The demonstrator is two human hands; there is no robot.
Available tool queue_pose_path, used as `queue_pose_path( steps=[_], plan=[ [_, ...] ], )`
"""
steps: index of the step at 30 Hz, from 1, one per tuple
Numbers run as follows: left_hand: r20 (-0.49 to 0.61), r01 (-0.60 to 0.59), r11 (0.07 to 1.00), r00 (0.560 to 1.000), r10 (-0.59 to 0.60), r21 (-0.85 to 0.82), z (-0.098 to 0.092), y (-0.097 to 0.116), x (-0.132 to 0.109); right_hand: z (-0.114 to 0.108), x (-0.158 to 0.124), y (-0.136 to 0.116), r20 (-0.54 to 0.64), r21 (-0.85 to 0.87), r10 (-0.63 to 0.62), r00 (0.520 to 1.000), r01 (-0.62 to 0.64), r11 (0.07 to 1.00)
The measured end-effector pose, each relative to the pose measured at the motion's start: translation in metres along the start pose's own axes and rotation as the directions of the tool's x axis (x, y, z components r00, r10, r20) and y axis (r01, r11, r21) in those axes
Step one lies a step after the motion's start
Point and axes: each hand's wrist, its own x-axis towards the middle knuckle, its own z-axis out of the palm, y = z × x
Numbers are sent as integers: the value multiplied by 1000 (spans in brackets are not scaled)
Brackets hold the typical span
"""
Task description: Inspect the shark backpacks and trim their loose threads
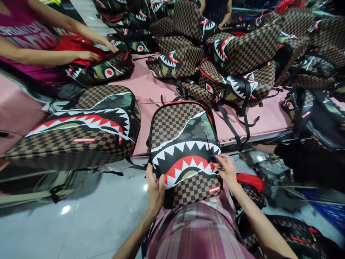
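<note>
In front of me a backpack (185, 133) with brown-and-black checks, a camouflage patch and a printed shark mouth leans upright between the table edge and my lap. My left hand (155, 189) holds its lower left side, fingers along the side and thumb toward the front. At the right side, my right hand (226, 172) has its fingers bent around the edge, thumb and fingertips over the front. A thin black cord (207, 138) hangs down the front close to those fingertips; whether they pinch it I cannot tell.
A similar backpack (88, 126) lies left on the pink table (145, 82). Many more are piled behind (242, 54). A person in a magenta top (27, 39) handles a bag at left; a black sleeve (302, 162) is at right. Bags (285, 230) lie on the floor.
</note>
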Motion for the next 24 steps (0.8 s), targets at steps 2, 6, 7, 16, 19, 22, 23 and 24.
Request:
queue_pose_path(
  steps=[2, 6, 7, 16, 19, 22, 23, 24],
  plan=[
    [-16, -304, 939, 950, 310, 159, 7, 16, -3, -6, 13, -9, 251, -294, -239, 938, 309, 905],
    [317, -652, 675, 758, 570, 347, 34, 42, -9, -2, 41, -22, 469, -530, -400, 787, 614, 585],
    [360, -661, 646, 750, 555, 382, 39, 44, -10, 0, 46, -23, 487, -534, -426, 763, 646, 546],
    [420, -667, 580, 745, 518, 467, 41, 35, -7, 10, 74, -14, 312, -280, -667, 677, 736, 617],
    [434, -669, 581, 743, 510, 463, 41, 37, -6, 10, 72, -18, 221, -232, -652, 725, 689, 687],
    [430, -656, 597, 754, 496, 462, 37, 35, -7, 5, 45, -16, 179, -55, -619, 764, 636, 769],
    [420, -647, 609, 762, 493, 459, 36, 35, -7, 2, 30, -13, 190, -2, -614, 766, 626, 780],
    [407, -633, 627, 773, 486, 454, 35, 36, -8, 0, 14, -9, 205, 31, -611, 765, 619, 785]
  ],
)
